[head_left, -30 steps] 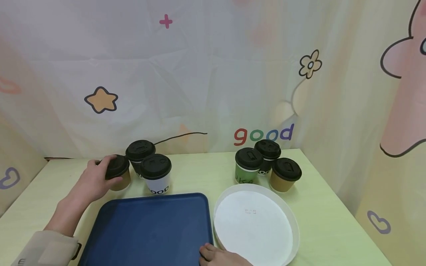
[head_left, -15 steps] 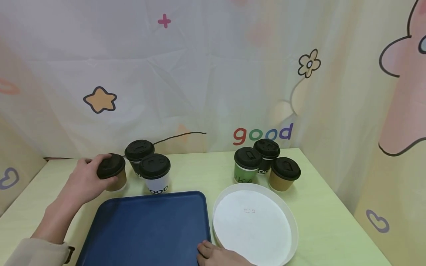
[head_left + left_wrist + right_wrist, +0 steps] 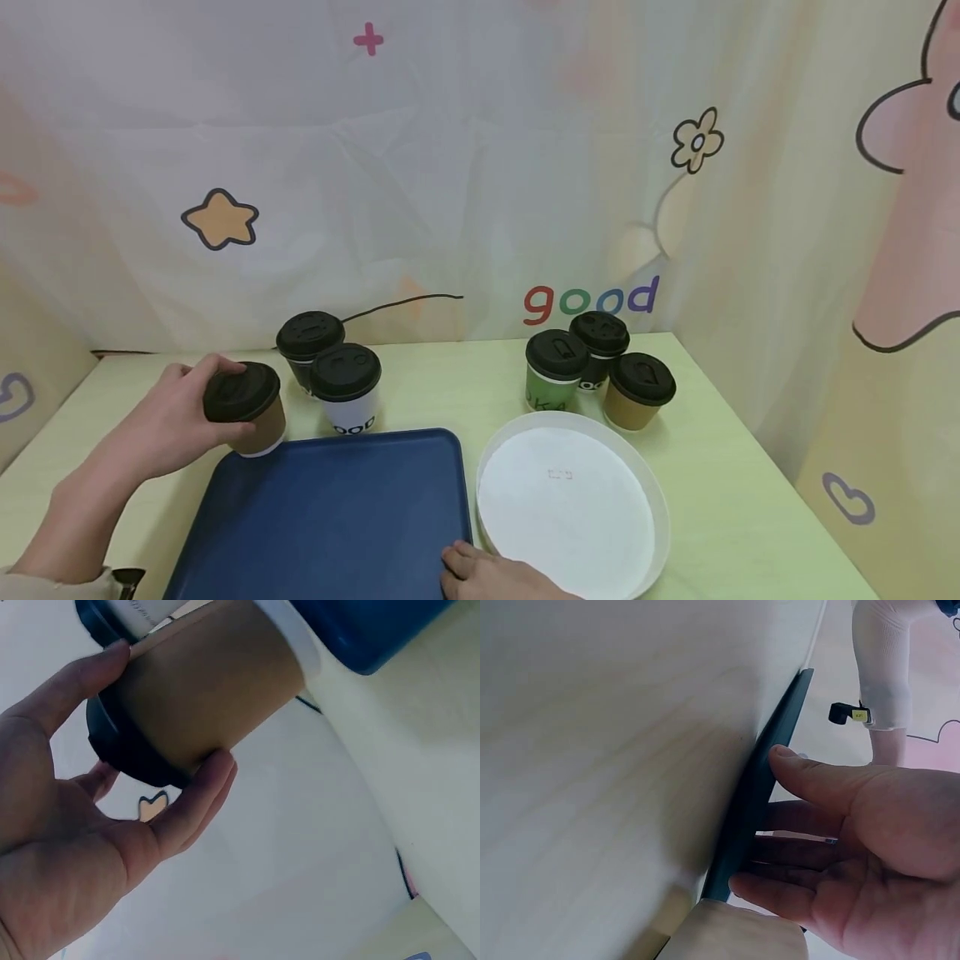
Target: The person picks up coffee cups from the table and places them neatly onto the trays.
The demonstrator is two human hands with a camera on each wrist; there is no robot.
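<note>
My left hand grips a brown paper cup by its black lid, thumb on one side and fingers on the other. The cup tilts slightly, and its base overlaps the far left corner of the blue tray. In the left wrist view, fingertips press the brown wall just past the lid. My right hand holds the tray's right edge, with thumb and fingers at the rim in the right wrist view. A white cup and a black-lidded dark cup stand beside the held cup.
Right of the tray lies a round white shallow dish. Behind it stand a green cup, a dark cup and another brown cup, all black-lidded. A printed cloth hangs along the table's back.
My left hand has taken the brown cup first leftward, away from the two cups beside it, then nearer to me at the tray's corner. The right hand stays at the tray's edge.
</note>
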